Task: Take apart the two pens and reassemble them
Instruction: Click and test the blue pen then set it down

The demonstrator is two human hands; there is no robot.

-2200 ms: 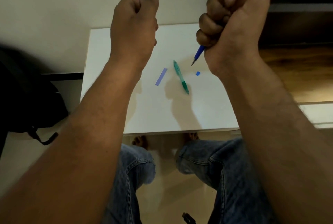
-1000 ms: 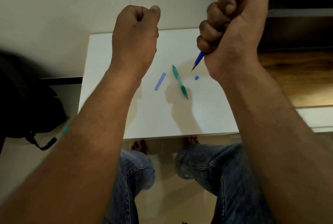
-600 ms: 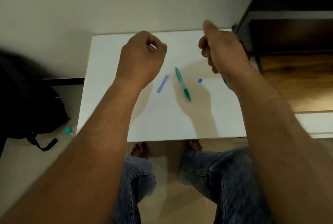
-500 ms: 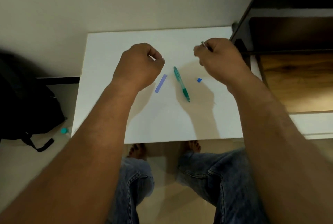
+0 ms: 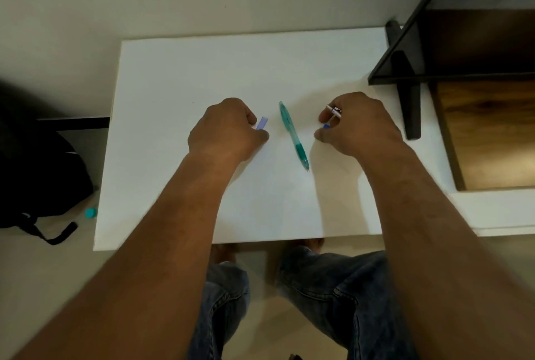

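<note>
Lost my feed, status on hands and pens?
Left hand closed beside blue strip. Right hand shut on silver-tipped pen part. Green pen whole on table. Nothing blocking.

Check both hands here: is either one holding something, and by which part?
The right hand grips a pen part; only its silvery end shows past the fingers. The left hand is fisted beside the purple strip; any hold cannot be told.

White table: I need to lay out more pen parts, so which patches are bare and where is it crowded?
The white table is bare along the far edge by the wall, and on its left side. The middle is crowded: left hand, blue strip, green pen, right hand.
</note>
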